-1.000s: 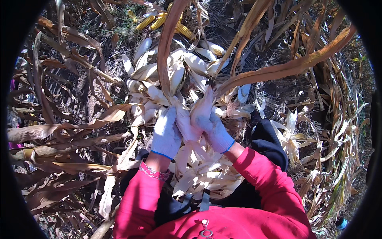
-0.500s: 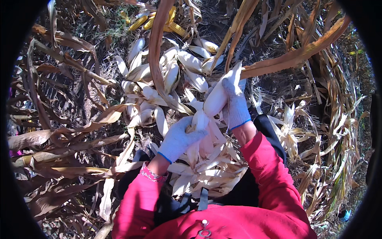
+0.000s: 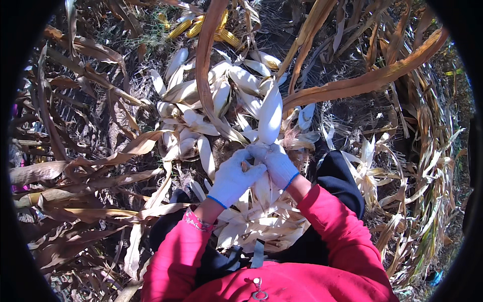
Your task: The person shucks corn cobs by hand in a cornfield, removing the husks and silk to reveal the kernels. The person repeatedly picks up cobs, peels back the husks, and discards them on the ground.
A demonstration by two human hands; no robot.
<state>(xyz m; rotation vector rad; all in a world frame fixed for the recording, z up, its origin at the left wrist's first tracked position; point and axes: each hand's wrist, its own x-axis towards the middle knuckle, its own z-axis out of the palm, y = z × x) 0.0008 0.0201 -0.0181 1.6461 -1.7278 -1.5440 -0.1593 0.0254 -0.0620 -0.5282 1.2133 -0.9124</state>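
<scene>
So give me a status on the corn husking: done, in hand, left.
Done: several bare yellow corn cobs lie at the far edge. In hand: both gloved hands, left hand and right hand, grip the base of one pale husked-over corn ear. Left: a heap of pale unhusked ears on the ground.

Dark soil ground [image 3: 347,118] under dry stalks [image 3: 75,171], pale husks [image 3: 201,116], yellow corn cobs [image 3: 201,27].

A pale, husk-wrapped corn ear [image 3: 270,117] stands at twelve o'clock above the white-gloved left hand [image 3: 233,177] and white-gloved right hand [image 3: 275,162], which touch; yellow bare cobs [image 3: 201,27] lie far beyond; loose dry husks [image 3: 261,221] lie at six o'clock, on the lap.
</scene>
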